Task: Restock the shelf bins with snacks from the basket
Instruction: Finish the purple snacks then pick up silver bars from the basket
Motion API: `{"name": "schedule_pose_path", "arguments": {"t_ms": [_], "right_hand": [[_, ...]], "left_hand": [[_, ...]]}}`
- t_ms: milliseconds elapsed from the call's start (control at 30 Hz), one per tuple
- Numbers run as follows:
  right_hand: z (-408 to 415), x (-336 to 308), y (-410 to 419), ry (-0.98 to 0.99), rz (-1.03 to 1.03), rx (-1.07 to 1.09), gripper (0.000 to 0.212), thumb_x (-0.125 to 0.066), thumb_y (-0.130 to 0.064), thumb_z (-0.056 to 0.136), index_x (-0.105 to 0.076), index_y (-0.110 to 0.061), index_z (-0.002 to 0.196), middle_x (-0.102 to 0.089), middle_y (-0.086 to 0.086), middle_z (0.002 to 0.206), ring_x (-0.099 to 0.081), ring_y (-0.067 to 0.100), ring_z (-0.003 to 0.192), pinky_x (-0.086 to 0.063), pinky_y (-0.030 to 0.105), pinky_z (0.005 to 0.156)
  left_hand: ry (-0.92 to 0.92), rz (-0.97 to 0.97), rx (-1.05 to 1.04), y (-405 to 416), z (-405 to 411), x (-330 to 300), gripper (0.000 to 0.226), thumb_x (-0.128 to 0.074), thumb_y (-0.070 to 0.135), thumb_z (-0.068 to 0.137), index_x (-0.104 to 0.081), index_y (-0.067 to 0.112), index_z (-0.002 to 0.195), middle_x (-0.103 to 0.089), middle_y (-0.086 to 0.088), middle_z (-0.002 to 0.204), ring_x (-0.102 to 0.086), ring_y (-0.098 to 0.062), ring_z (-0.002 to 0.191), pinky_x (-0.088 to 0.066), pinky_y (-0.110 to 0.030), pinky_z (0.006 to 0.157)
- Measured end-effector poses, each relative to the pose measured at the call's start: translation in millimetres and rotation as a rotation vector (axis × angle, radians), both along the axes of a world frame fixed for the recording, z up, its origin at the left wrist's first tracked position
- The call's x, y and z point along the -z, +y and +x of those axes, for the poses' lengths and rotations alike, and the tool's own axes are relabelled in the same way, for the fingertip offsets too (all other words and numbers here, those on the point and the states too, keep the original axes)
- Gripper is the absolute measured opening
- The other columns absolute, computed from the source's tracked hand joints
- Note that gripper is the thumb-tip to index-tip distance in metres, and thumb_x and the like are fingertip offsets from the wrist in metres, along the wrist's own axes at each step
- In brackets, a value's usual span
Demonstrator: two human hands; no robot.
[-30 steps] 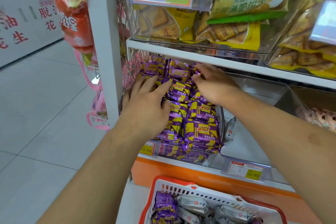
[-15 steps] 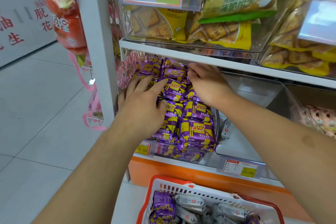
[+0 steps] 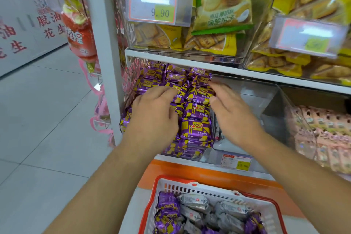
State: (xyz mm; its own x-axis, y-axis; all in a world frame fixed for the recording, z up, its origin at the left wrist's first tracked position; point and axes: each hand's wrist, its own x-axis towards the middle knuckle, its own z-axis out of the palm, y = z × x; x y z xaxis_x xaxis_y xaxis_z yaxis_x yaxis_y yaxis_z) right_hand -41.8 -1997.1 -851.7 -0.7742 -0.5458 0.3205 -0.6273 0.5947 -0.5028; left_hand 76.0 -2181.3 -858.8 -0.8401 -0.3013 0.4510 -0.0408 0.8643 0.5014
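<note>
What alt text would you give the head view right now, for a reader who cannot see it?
Both hands reach into a clear shelf bin packed with purple snack packs: the left hand rests flat on them, the right hand hovers open at the bin's right edge. Below, a red and white basket holds purple and silver packs.

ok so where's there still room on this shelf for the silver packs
The clear bin right of the purple snack bin looks mostly bare. The purple one is heaped full under both hands, and the pink packs fill the far right.
</note>
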Motion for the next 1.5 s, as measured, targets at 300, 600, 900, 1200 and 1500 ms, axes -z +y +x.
{"name": "schedule_pose_path", "arguments": {"t_ms": [300,600,900,1200,1500], "right_hand": [[93,31,78,0.062,-0.071,0.032,0.028,-0.050,-0.028,0.096,-0.065,-0.014,0.115,-0.064,0.002,0.112,-0.054,0.022,0.106,-0.042,0.037,0.094],[143,168,188,-0.470,0.416,0.223,0.037,-0.059,-0.009,0.094,-0.057,-0.016,0.130,-0.053,0.005,0.136,-0.056,0.024,0.119,-0.047,0.034,0.097],[140,225,233,-0.581,0.751,0.272,0.089,-0.066,-0.024,0.093,-0.014,-0.005,0.163,-0.020,0.016,0.166,-0.031,0.038,0.148,-0.034,0.043,0.121],[113,262,222,-0.332,1.033,0.101,0.108,-0.080,-0.013,0.079,-0.009,-0.015,0.161,-0.006,0.015,0.167,-0.037,0.042,0.143,-0.056,0.045,0.093],[96,277,227,-0.201,1.225,0.069,0.107,-0.078,-0.038,0.084,-0.010,-0.007,0.161,-0.015,0.021,0.165,-0.012,0.044,0.153,-0.018,0.050,0.125]], "left_hand": [[-0.210,-0.032,0.166,96,50,16,0.030,-0.049,0.022,0.087,-0.063,0.023,0.114,-0.061,-0.001,0.114,-0.063,-0.029,0.104,-0.055,-0.044,0.081],[-0.755,-0.069,0.285,172,120,136,0.045,-0.054,0.016,0.088,-0.057,0.018,0.133,-0.055,-0.006,0.127,-0.060,-0.032,0.116,-0.057,-0.045,0.086],[-1.050,-0.084,0.408,208,128,217,0.059,-0.059,0.022,0.089,-0.042,0.018,0.145,-0.039,-0.009,0.150,-0.045,-0.038,0.134,-0.050,-0.053,0.101],[-1.128,-0.158,0.488,216,98,267,0.089,-0.069,0.026,0.087,-0.019,0.026,0.161,-0.010,-0.007,0.170,-0.012,-0.034,0.155,-0.031,-0.053,0.121],[-1.234,-0.351,0.561,233,80,316,0.150,-0.087,0.063,0.066,0.018,0.012,0.161,0.016,-0.018,0.170,0.014,-0.037,0.157,0.000,-0.053,0.128]]}}
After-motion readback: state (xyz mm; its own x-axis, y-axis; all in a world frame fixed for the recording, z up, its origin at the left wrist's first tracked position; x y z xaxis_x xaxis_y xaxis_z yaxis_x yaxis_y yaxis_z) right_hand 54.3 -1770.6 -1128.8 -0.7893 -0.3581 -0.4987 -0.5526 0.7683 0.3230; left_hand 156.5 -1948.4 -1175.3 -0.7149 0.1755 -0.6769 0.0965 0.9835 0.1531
